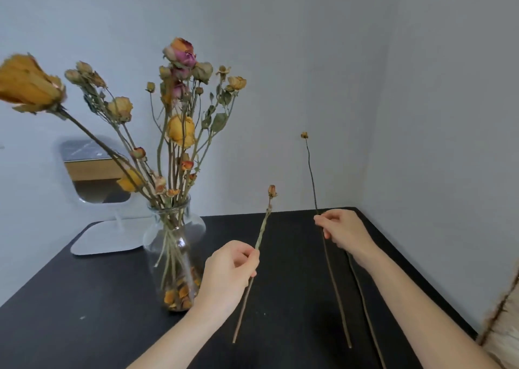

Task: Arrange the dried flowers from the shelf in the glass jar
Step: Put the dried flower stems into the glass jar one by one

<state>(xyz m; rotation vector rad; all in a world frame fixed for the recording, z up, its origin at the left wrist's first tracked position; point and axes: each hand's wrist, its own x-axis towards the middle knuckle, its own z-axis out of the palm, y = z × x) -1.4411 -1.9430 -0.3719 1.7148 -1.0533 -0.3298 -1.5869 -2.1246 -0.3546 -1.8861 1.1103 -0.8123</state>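
Observation:
A glass jar (pixel 174 245) stands on the black shelf top (pixel 84 298), holding several dried yellow and pink flowers (pixel 179 93) with loose petals at its bottom. My left hand (pixel 229 273) pinches a short dried flower stem (pixel 262 234) with a small bud, just right of the jar. My right hand (pixel 341 229) holds a long thin dried stem (pixel 311 175) upright, topped by a tiny bud. A second long stem (pixel 362 298) runs down from under my right hand; its upper part is hidden.
A white stand mirror (pixel 95 172) sits behind the jar at the back left. Grey walls close in the back and right sides. A large orange bloom (pixel 28 85) leans far out to the left. A fuzzy cream object (pixel 502 326) lies at the right edge.

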